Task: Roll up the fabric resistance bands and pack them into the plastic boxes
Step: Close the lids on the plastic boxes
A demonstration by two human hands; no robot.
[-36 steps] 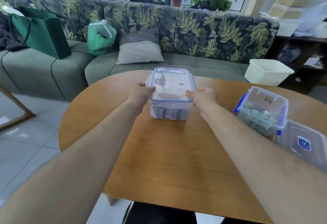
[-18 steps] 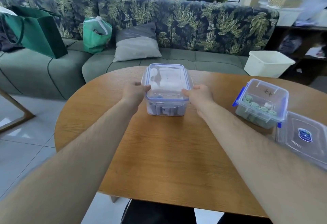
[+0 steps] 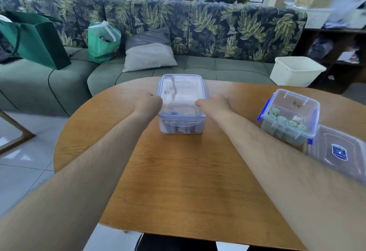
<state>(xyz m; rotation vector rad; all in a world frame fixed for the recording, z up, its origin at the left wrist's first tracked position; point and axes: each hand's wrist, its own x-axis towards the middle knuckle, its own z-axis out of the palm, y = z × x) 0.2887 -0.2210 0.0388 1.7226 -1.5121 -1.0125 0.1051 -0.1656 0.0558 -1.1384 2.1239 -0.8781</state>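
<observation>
A clear plastic box (image 3: 181, 96) with a blue-rimmed lid stands at the middle back of the wooden table (image 3: 178, 171); dark rolled bands show through its lower wall. My left hand (image 3: 149, 103) grips its left side and my right hand (image 3: 214, 103) grips its right side, fingers curled at the lid's edges. A second lidded box (image 3: 291, 116) at the right holds several green rolled bands. A third clear box (image 3: 340, 151) with a blue label sits at the far right edge.
Behind the table runs a green sofa (image 3: 49, 84) with a grey pillow (image 3: 148, 54), a dark green paper bag (image 3: 37, 40) and a light green bag (image 3: 103, 42). A white tub (image 3: 297, 70) stands beside the sofa's right end. Shelves fill the far right.
The box between my hands has slid away from me toward the table's back edge, both hands going with it and keeping their hold.
</observation>
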